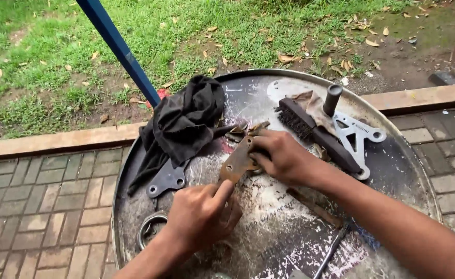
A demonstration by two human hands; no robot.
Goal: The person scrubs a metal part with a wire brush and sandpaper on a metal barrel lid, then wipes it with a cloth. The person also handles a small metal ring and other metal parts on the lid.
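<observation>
Fingers (226, 190) partly hide rusty bracket (238, 161) edges.

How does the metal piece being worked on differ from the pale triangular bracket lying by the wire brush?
The rusty brown plate is held tilted between the right hand and left hand; the silver bracket lies flat and untouched. The plate looks solid, the bracket has open cutouts. Both sit over the drum top and have bolt holes.

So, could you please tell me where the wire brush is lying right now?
In the head view, the wire brush lies on the right part of the round metal drum top, just beyond the right hand, beside the silver triangular bracket.
</observation>
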